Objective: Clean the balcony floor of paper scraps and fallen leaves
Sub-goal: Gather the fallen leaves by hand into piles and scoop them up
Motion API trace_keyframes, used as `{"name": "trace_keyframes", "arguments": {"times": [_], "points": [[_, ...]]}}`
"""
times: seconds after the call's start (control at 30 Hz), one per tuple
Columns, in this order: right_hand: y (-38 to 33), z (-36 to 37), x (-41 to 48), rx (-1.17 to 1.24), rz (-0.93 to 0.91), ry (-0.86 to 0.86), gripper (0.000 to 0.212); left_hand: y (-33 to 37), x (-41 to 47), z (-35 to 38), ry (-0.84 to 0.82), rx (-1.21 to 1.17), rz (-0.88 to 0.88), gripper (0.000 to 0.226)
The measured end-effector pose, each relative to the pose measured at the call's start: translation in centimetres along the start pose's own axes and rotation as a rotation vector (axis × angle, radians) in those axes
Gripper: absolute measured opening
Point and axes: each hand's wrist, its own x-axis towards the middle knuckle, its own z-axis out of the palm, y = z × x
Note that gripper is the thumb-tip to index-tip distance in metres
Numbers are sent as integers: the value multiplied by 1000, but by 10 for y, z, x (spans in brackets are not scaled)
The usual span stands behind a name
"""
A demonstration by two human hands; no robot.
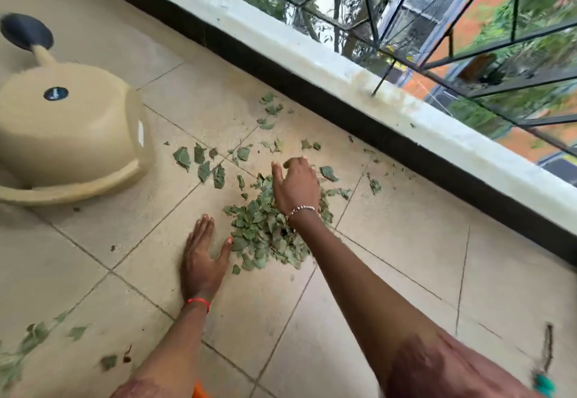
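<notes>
Your left hand lies flat on the floor. Your right hand, fingers loose, reaches over the leaf pile.

The floor of pale beige square tiles with dark joints carries a heap of torn green leaf pieces near its middle. Looser green leaf pieces lie scattered between this heap and an upturned beige plastic basin standing on the tiles at the left. More leaf scraps lie close to the black skirting, and some others at the lower left. A thin dark twig lies at the lower right. The left hand rests flat on a tile, just beside the heap.
</notes>
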Motion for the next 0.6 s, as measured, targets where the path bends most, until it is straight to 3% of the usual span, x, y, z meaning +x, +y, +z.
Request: {"name": "trace_keyframes", "arguments": {"times": [0.1, 0.27, 0.37, 0.47, 0.6], "points": [[0, -10, 31, -148, -172, -79, 45, -3, 0, 2, 26, 36, 7, 57], [1, -41, 77, -634, -787, -319, 43, 4, 1, 2, 47, 86, -52, 53], [4, -73, 97, -755, -980, -391, 42, 5, 1, 2, 70, 86, -64, 55], [23, -100, 99, -690, -1067, -357, 44, 10, 0, 4, 84, 120, -67, 54], [85, -84, 81, -184, -866, -304, 40, 19, 1, 4, 102, 18, -143, 46]]}}
